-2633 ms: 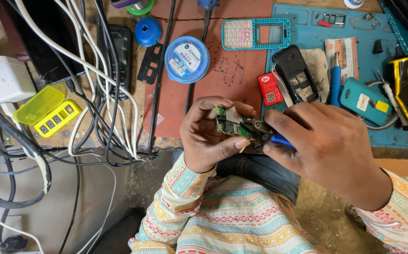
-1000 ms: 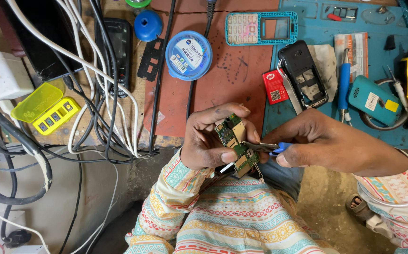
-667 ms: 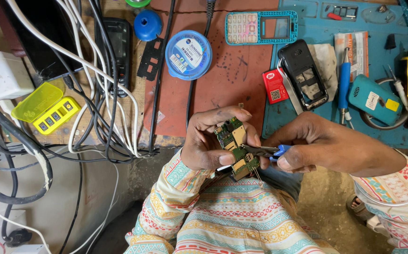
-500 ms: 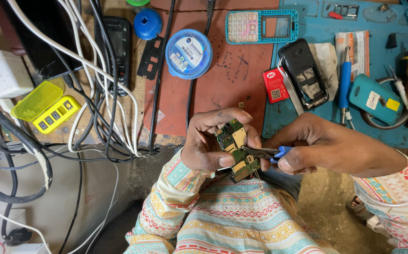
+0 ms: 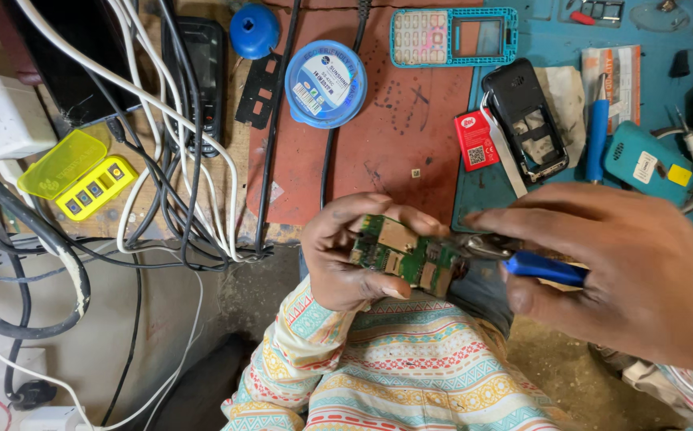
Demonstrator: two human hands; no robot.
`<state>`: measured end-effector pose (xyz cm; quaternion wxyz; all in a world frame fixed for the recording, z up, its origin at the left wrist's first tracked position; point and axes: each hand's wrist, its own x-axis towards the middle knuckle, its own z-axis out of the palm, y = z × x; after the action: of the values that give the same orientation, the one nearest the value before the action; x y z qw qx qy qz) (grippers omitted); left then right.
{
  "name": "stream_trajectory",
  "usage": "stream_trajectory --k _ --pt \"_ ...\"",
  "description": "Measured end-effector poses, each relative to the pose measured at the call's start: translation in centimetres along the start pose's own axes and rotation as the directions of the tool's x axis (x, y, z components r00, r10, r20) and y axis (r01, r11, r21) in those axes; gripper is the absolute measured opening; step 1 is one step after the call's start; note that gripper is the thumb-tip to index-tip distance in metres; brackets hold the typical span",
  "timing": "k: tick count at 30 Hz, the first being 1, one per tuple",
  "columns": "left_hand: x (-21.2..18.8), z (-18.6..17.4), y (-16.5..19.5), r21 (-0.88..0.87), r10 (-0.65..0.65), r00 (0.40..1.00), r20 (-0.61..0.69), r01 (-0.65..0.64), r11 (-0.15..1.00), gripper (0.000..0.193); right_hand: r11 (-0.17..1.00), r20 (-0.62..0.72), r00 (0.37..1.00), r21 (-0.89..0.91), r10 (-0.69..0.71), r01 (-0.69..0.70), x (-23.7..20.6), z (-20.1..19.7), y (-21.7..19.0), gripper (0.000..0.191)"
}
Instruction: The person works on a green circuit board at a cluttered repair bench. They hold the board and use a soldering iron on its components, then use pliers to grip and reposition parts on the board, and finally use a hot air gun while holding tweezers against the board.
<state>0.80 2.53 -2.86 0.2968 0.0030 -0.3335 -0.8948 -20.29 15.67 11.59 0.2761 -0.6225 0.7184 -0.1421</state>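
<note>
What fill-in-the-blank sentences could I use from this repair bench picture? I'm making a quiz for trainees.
1. The left hand holds a ____ circuit board.
2. The right hand grips a tool with a ____ handle.
3. The open yellow case lies to the ____ of the round blue tin.
4. The small red card lies beside a black ____ shell.

Missing words: green; blue; left; phone
</note>
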Motion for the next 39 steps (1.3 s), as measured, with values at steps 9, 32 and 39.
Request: stream_trajectory --k 9,32,39 --pt "-1.5 0.7 -0.9 0.308 0.31 0.951 -0.02 -0.289 0.907 0.075 0.983 -0.35 0.925 -0.157 -0.149 0.099 -0.3 0.5 -4.5 0.05" --pt "-0.8 1.6 1.7 0.559 0.431 0.886 0.168 -0.446 0.699 0.073 0.937 -0.331 0.922 -0.341 -0.201 0.081 0.1 0.7 -7.5 0.048" --pt "-0.5 1.7 2.0 0.606 0.445 0.87 0.212 -0.475 0.639 0.073 0.93 -0.336 0.92 -0.36 -0.199 0.069 -0.3 0.9 -7.5 0.05"
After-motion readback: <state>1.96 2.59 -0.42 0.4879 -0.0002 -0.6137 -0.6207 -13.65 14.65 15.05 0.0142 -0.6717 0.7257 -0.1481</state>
